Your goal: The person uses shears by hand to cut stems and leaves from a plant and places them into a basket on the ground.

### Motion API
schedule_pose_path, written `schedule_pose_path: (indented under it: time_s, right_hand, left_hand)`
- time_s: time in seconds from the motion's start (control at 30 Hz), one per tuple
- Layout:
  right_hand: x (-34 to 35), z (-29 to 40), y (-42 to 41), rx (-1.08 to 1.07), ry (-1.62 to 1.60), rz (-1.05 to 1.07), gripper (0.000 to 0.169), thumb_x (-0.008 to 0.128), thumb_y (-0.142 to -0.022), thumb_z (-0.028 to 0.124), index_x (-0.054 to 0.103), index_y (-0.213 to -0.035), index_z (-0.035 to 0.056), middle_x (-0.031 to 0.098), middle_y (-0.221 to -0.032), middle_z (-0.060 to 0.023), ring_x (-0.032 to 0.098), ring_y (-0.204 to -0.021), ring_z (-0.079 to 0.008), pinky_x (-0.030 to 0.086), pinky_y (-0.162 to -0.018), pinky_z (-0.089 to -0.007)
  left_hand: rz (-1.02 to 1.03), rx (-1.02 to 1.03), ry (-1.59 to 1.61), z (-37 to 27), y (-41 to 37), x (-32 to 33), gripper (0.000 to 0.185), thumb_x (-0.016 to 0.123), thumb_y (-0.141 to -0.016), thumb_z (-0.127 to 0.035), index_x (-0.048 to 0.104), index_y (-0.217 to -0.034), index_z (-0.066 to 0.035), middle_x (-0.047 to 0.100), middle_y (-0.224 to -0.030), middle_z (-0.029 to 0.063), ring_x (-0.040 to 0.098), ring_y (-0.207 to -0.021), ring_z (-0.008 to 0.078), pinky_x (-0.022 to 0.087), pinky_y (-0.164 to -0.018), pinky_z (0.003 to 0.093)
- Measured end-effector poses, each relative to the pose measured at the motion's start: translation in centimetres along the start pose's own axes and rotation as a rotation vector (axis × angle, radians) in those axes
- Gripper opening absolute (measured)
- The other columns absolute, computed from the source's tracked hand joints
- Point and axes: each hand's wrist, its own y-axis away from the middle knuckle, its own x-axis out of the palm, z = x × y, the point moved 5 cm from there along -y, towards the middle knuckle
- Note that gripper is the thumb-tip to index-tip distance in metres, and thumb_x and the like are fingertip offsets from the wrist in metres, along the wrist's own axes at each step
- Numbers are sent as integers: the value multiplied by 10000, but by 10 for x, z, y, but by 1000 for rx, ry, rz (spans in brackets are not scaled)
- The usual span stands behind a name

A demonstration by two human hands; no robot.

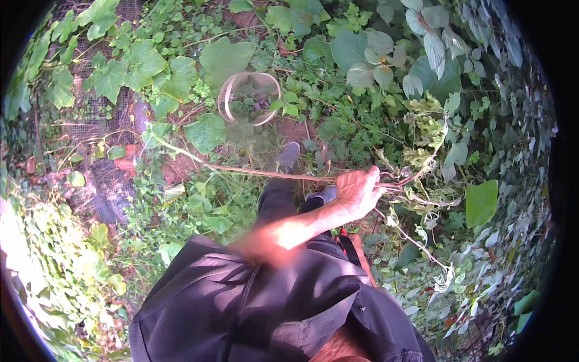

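Note:
My left hand (pixel 359 192) is closed around a long plant stem (pixel 271 173), holding it crosswise in front of my legs. Leftward the stem runs pale and green at its tip. On the right it splits into thin brown branches that carry withered, curled leaves (pixel 420 156). One dry branch (pixel 414 240) hangs down to the lower right. My right hand is out of view; only a bare part of my other arm (pixel 341 346) shows at the bottom edge.
Ahead of my shoes (pixel 288 156) stands a pale basket (pixel 229 99) with a handle and leafy plants inside. Dark mesh netting (pixel 106 190) and red brick pieces (pixel 126 163) lie at left. Dense foliage (pixel 506 194) rises at right. A black strap (pixel 350 253) with red parts hangs beside my leg.

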Motion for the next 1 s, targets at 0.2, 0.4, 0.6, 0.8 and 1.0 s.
schedule_pose_path:
  time_s: [0.2,0.4,0.6,0.8,1.0]
  right_hand:
    - [-19,42,-2,-56,126,-22,170,688,-823,151,724,-902,5,659,-741,-37,573,-652,-103,443,-603,-274]
    - [-26,80,-8,-132,216,-25,175,688,-820,148,721,-919,8,666,-765,-45,583,-677,-110,452,-627,-283]
    - [-25,105,-11,-190,259,-32,182,687,-817,146,719,-936,12,673,-788,-54,592,-703,-116,461,-650,-293]
    - [-22,134,-14,-253,284,-26,191,687,-814,144,717,-953,16,681,-812,-62,601,-728,-123,470,-674,-302]
    - [-34,140,-9,-298,265,-76,202,686,-812,141,714,-970,20,688,-836,-71,611,-754,-130,479,-698,-311]
  left_hand:
    - [48,53,-423,-38,-19,-119,236,625,-827,-238,623,-928,-25,637,-722,122,644,-750,292,468,-712,457]
    - [-180,3,-509,17,42,-293,198,712,-740,-290,652,-808,-113,639,-673,64,619,-636,227,455,-644,405]
    - [-416,-294,-464,68,124,-460,225,770,-730,-268,659,-819,-94,646,-702,41,587,-646,184,439,-626,368]
    - [-616,-231,-374,146,180,-550,249,789,-672,-197,595,-713,-47,550,-612,14,468,-593,102,365,-556,295]
    - [-572,-187,-321,153,182,-597,181,743,-717,-112,574,-707,-49,527,-621,-28,468,-575,68,358,-523,259]
